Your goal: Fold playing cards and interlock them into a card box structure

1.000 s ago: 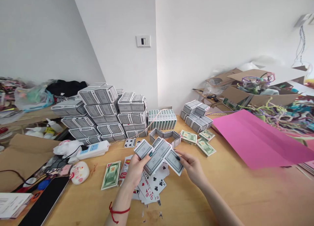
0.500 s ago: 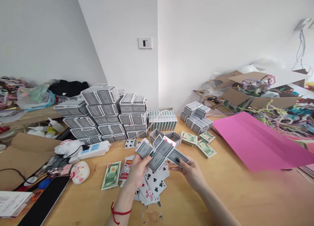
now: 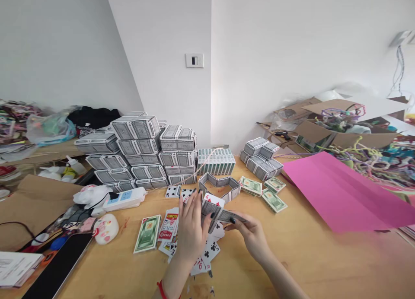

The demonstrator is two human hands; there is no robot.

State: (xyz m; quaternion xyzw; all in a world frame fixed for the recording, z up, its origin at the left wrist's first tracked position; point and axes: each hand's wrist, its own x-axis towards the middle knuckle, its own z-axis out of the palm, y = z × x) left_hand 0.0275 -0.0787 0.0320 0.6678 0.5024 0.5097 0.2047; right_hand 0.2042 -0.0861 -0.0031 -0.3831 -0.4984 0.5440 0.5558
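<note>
Joined playing cards (image 3: 223, 214) with grey patterned backs are between my two hands, tilted nearly edge-on. My left hand (image 3: 191, 230) grips their left side, thumb in front and fingers stretched up behind. At the right end, my right hand (image 3: 254, 234) pinches a card between thumb and fingers. A four of diamonds (image 3: 214, 199) shows its face just behind. Below lie loose playing cards (image 3: 210, 249), face up and partly hidden by my left hand. Beyond the hands stands an open six-sided ring of folded cards (image 3: 231, 195).
Stacked grey card blocks (image 3: 139, 143) stand at the back left, with a smaller stack (image 3: 261, 156) at back right. Green card boxes (image 3: 274, 199) lie near the ring. A pink sheet (image 3: 340, 191) covers the right side. A power strip (image 3: 125, 197) and phone (image 3: 58, 264) lie left.
The held cards have turned from back-facing to nearly edge-on. My left hand has shifted right and its fingers have straightened upward. The ring behind is now less covered.
</note>
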